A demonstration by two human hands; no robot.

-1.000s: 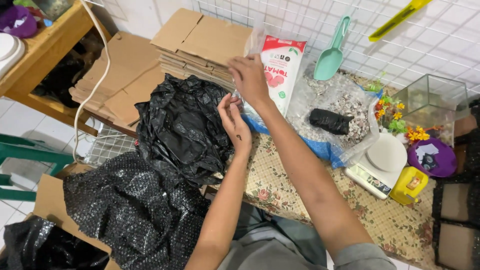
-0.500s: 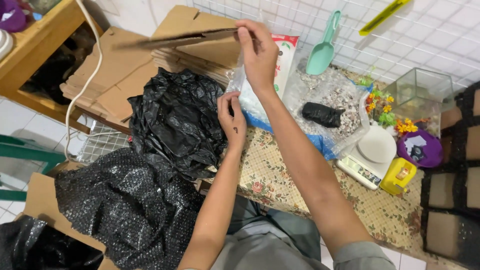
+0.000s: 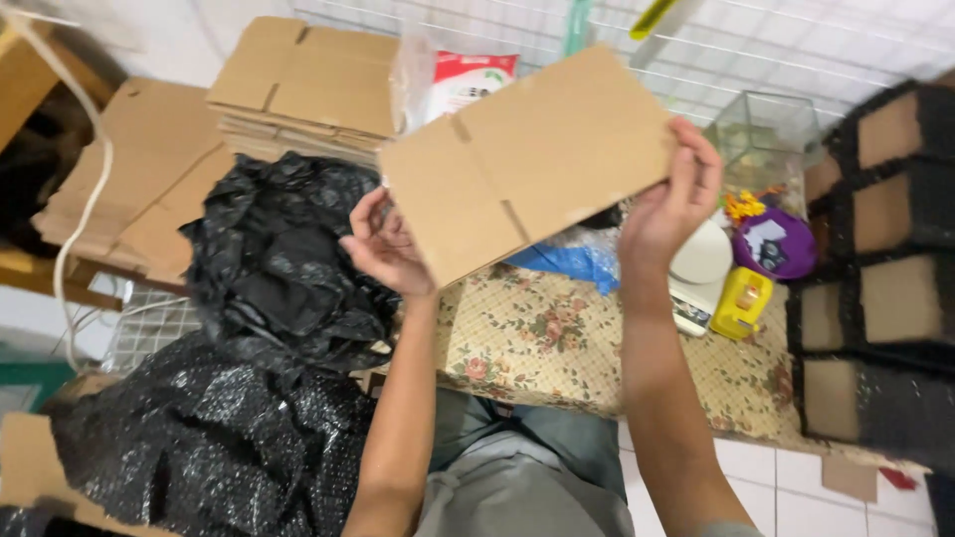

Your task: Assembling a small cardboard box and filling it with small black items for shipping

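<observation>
Two hands: both grip one flat, folded cardboard box blank point(image 3: 532, 159), raised above the desk point(image 3: 557, 348)
Left hand point(image 3: 383, 244): fingers curled round the blank's lower left edge, thumb on the near face
Right hand point(image 3: 671, 199): closed on the blank's right edge, fingers wrapped over the top, thumb toward the viewer
Cardboard blank: tilted, left end lower than the right, creases and slots facing the camera, held clear of the desk surface
Desk: covered with a floral cloth, bare patch just beneath the blank
Stack of flat cardboard point(image 3: 298, 85): lies behind and to the left of the held blank, apart from it
Black plastic bags point(image 3: 284, 259): crumpled heap just left of the left hand, touching the desk's edge
Black bubble wrap point(image 3: 199, 438): spread lower left, below the bags
White and red pouch point(image 3: 463, 80): stands behind the blank, partly hidden by it
Blue plastic point(image 3: 567, 264): shows under the blank's lower edge
White scale point(image 3: 701, 264): right of the right wrist, partly hidden
Yellow object point(image 3: 738, 303): just beside the scale
Purple object point(image 3: 776, 244): above the yellow one
Glass tank point(image 3: 771, 139): at the back right
</observation>
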